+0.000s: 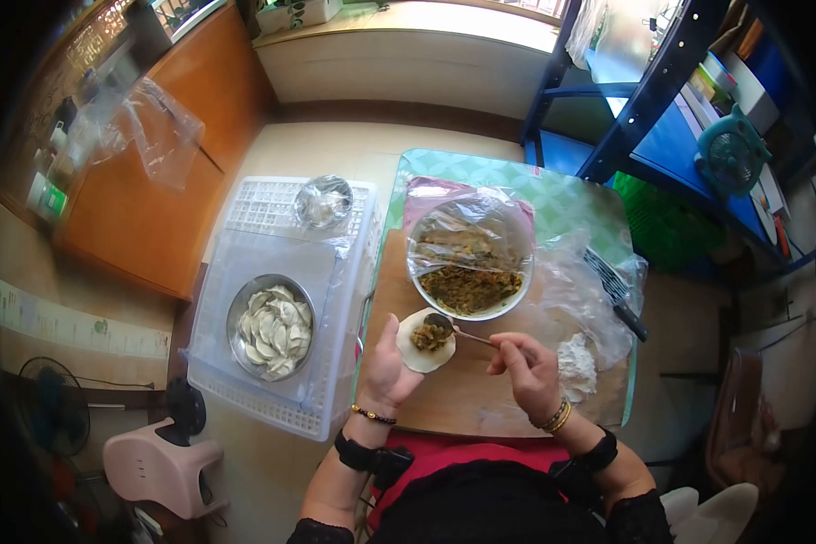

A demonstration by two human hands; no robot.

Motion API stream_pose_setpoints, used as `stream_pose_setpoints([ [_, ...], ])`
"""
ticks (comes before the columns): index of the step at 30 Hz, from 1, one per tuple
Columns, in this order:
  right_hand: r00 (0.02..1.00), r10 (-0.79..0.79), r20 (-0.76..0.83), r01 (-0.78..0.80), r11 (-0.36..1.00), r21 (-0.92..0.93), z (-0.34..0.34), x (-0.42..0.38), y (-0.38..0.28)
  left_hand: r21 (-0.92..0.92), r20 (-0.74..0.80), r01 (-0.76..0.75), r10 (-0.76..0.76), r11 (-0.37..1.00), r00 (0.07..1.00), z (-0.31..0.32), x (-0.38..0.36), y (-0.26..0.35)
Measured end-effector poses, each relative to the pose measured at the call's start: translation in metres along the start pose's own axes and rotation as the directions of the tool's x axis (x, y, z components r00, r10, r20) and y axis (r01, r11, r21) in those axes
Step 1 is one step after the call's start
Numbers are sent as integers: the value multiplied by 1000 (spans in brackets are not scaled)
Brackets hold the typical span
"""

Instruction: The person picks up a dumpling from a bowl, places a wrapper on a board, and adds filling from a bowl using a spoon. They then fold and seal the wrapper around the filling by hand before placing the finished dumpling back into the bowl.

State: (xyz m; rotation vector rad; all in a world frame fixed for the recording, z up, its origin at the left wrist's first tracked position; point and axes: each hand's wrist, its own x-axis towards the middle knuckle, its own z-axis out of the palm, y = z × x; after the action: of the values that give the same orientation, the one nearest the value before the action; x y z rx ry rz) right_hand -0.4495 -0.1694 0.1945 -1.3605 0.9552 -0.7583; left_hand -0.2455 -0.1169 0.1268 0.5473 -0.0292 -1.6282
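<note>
My left hand (390, 376) holds a round dumpling wrapper (437, 362), its fingers mostly hidden beneath the dough. A lump of brown-green filling (429, 339) sits on the wrapper's middle. In my right hand (529, 374) is a metal spoon (473, 339), pinched by the handle, its bowl touching the filling. Just beyond both hands stands a white basin (413, 272) of chopped filling, its far part covered by clear plastic film (467, 222). Near my right wrist lies a heap of white flour (577, 367) on the wooden board (480, 399).
Left of the board, a metal bowl (231, 331) of folded dumplings and a smaller film-covered bowl (323, 201) stand on a white plastic crate (358, 236). A black-handled slotted tool (615, 295) and crumpled plastic bag (562, 281) lie right. A pink stool (159, 467) stands lower left.
</note>
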Motion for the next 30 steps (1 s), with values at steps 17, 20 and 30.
stream_pose_setpoints([
  [17,820,-508,263,571,699,-431,5,-14,-3,-117,54,20,-14,993,998,4,-6,-6],
  [20,829,-516,217,556,713,-427,3,-16,-5,-42,20,16,-15,999,1000,9,-8,-4],
  [30,822,-513,245,566,696,-442,6,-19,-11,-72,31,20,-18,997,999,9,-7,-6],
])
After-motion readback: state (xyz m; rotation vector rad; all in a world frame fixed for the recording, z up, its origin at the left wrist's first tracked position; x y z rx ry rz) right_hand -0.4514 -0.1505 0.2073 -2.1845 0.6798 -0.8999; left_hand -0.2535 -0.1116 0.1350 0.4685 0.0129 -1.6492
